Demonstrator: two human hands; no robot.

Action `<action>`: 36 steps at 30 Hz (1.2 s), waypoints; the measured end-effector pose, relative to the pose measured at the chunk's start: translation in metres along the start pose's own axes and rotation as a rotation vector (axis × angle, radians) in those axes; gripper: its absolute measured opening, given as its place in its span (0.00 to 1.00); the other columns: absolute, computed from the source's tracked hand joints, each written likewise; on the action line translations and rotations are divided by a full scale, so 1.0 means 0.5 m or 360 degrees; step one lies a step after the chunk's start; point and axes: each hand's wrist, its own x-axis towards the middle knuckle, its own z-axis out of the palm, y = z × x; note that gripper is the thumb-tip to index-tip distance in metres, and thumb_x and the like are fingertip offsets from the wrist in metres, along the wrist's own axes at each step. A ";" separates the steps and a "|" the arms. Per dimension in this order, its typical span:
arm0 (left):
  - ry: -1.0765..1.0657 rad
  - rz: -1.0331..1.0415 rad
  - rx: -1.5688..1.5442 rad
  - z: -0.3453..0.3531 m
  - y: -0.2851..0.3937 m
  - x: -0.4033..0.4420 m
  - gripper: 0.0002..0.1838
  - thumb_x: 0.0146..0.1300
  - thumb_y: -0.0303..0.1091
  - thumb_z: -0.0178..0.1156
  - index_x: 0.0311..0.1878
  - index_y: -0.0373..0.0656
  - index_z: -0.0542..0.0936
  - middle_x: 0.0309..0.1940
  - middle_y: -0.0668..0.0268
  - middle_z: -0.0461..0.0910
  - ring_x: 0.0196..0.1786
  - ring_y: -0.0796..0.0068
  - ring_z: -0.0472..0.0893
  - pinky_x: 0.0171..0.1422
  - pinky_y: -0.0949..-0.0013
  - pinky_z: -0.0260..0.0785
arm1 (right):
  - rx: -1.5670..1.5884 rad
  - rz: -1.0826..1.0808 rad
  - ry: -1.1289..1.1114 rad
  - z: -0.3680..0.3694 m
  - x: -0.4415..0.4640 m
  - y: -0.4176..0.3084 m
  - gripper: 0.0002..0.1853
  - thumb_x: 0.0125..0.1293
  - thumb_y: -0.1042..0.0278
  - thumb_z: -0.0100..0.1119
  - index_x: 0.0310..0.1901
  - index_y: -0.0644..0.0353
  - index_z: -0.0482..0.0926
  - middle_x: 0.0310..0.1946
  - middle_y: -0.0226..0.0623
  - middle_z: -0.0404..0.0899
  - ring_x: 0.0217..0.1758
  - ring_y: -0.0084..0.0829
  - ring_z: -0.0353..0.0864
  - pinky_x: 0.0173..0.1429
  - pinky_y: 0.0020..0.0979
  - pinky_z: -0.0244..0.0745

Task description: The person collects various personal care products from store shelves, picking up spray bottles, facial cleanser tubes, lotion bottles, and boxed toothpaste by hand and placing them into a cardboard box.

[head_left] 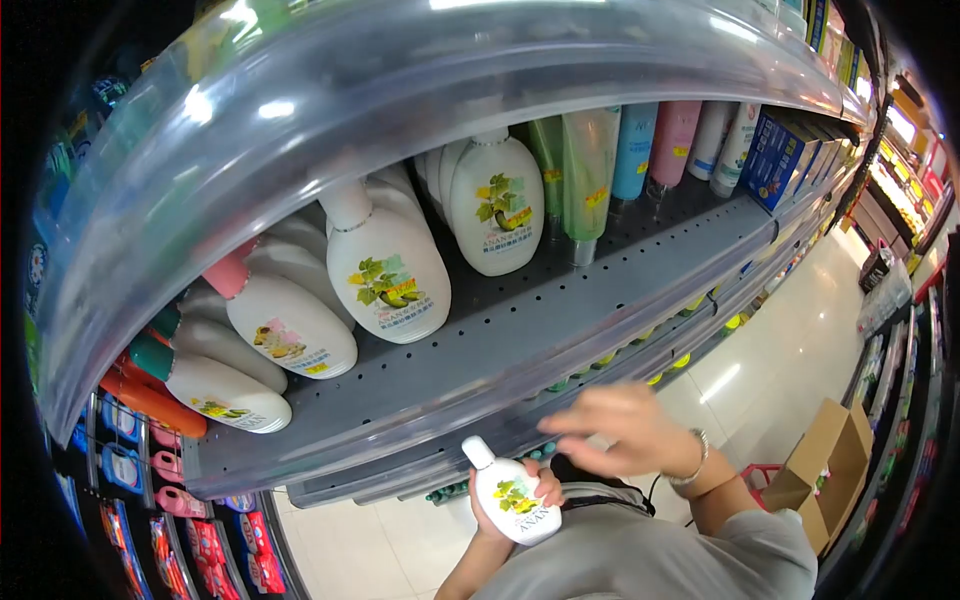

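Note:
My left hand (486, 512) is wrapped round a white lotion bottle (517, 500) with a white cap, a green leaf print and the letters ANAN. The bottle is tilted, its cap pointing up and to the left. To the right and a little higher, my right hand (615, 430) hangs in the air near the shelf's front edge, with a bracelet (690, 460) at the wrist. Its fingers are slightly blurred, apart and holding nothing. On the shelf (520, 320) above stand similar white bottles (388, 275), another white bottle (497, 205) among them.
Green tubes (590, 170), a blue tube (634, 150), a pink tube (675, 140) and blue boxes (780, 160) line the shelf's right part. A clear plastic guard (400, 90) curves across the top. An open cardboard box (820, 470) sits at the right on the tiled floor (350, 550).

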 end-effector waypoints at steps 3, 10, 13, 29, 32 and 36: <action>0.0224 -0.0054 -0.0140 -0.004 0.007 -0.022 0.31 0.50 0.66 0.40 0.33 0.43 0.67 0.24 0.64 0.61 0.29 0.68 0.63 0.39 0.66 0.56 | -0.0127 0.0034 0.0457 -0.053 0.040 0.013 0.11 0.47 0.76 0.58 0.36 0.60 0.76 0.20 0.31 0.71 0.18 0.24 0.69 0.20 0.24 0.62; 0.0609 0.0071 -0.0127 -0.031 -0.005 -0.058 0.19 0.53 0.53 0.45 0.26 0.44 0.67 0.21 0.67 0.62 0.27 0.73 0.61 0.37 0.73 0.54 | -0.0318 0.0548 0.0986 -0.103 0.137 0.066 0.18 0.49 0.70 0.60 0.43 0.62 0.70 0.27 0.32 0.71 0.25 0.21 0.69 0.29 0.22 0.64; 0.0068 0.0004 -0.0574 -0.096 -0.015 -0.080 0.20 0.56 0.53 0.44 0.26 0.44 0.68 0.19 0.70 0.62 0.25 0.77 0.61 0.34 0.74 0.52 | -0.0526 0.0775 0.0921 -0.100 0.161 0.075 0.25 0.48 0.58 0.62 0.45 0.62 0.68 0.31 0.36 0.74 0.26 0.28 0.73 0.32 0.28 0.69; -0.0121 -0.0299 -0.0197 -0.060 0.000 -0.085 0.29 0.59 0.61 0.33 0.21 0.44 0.65 0.16 0.70 0.63 0.23 0.76 0.62 0.34 0.73 0.55 | 0.0390 0.0387 0.1389 -0.097 0.113 0.076 0.23 0.48 0.76 0.62 0.46 0.64 0.65 0.38 0.37 0.72 0.40 0.24 0.73 0.43 0.26 0.70; -0.0182 -0.0339 -0.0233 -0.072 0.000 -0.085 0.30 0.57 0.62 0.37 0.21 0.41 0.65 0.17 0.67 0.63 0.23 0.74 0.62 0.31 0.75 0.54 | 0.1135 0.0203 0.1396 -0.116 0.081 0.048 0.24 0.52 0.67 0.55 0.48 0.67 0.61 0.40 0.46 0.70 0.41 0.35 0.74 0.47 0.32 0.70; 0.0000 -0.0408 -0.0073 -0.067 0.005 -0.093 0.30 0.57 0.63 0.37 0.21 0.41 0.66 0.17 0.67 0.63 0.24 0.74 0.63 0.31 0.75 0.54 | 0.1575 0.0058 0.1162 -0.140 0.029 0.050 0.25 0.54 0.58 0.49 0.48 0.68 0.61 0.32 0.42 0.68 0.32 0.31 0.72 0.41 0.31 0.71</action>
